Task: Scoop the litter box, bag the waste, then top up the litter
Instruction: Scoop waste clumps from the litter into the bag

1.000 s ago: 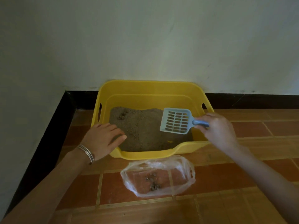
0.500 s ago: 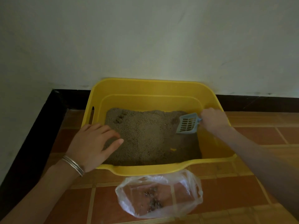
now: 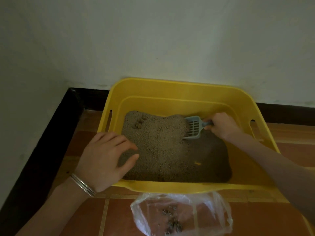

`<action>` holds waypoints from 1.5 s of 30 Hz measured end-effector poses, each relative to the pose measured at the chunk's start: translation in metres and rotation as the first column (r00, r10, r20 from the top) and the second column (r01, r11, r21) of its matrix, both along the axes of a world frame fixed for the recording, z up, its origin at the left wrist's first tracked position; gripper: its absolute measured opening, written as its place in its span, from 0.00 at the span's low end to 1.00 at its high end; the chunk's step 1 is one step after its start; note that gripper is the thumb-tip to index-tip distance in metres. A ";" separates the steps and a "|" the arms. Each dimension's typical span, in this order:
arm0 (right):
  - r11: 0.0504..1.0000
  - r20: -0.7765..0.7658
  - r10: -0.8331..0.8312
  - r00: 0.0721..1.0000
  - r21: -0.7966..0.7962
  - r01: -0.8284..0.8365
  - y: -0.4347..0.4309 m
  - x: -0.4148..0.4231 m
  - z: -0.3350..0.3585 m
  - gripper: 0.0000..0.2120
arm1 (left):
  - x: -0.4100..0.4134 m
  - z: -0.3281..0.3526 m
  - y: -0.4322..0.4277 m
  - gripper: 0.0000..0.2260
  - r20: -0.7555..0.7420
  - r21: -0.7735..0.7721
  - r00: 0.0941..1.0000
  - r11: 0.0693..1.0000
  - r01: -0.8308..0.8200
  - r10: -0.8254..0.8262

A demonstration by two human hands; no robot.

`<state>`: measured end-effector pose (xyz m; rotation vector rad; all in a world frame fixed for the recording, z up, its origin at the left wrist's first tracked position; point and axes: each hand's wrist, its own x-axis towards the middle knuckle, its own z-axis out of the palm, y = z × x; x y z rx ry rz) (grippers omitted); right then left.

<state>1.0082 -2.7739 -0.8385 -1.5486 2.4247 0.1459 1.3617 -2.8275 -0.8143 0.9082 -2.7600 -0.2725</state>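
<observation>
A yellow litter box [image 3: 170,89] stands on the tiled floor against the wall, holding grey-brown litter [image 3: 163,147]. My right hand [image 3: 221,125] grips the handle of a blue slotted scoop [image 3: 193,127], whose blade digs into the litter at the back right of the box. My left hand [image 3: 105,159] rests on the box's front left rim, thumb inside over the litter, fingers spread. A small clump [image 3: 139,124] lies in the litter at the back left. In front of the box lies a clear plastic bag [image 3: 180,215] with several dark waste pieces inside.
A white wall rises right behind the box, and a black skirting [image 3: 42,150] runs along the left side and the back. Red-brown floor tiles [image 3: 289,133] spread around the box and the bag. A small yellow fleck [image 3: 197,163] lies on the litter.
My right hand brought the scoop from above the box's front right down into the litter at the back right. The view moved closer to the box. My left hand stayed on the rim.
</observation>
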 end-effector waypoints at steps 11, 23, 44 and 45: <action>0.988 0.195 0.150 0.969 -0.068 -0.139 -0.047 0.035 -0.015 0.14 | -0.002 0.001 0.001 0.14 0.038 0.043 0.998 0.998 0.040 -0.041; 0.964 0.346 0.211 0.914 -0.226 -0.137 -0.084 0.087 -0.037 0.13 | -0.002 0.001 0.001 0.14 0.036 0.128 0.998 0.991 0.042 -0.047; 0.974 0.481 0.162 0.861 -0.218 -0.061 -0.067 0.101 -0.035 0.16 | -0.003 0.001 0.001 0.12 -0.009 0.088 1.000 0.996 0.019 -0.019; 0.975 0.491 0.155 0.857 -0.217 -0.052 -0.065 0.101 -0.036 0.16 | -0.003 0.001 0.001 0.12 -0.010 0.086 1.000 0.996 0.017 -0.016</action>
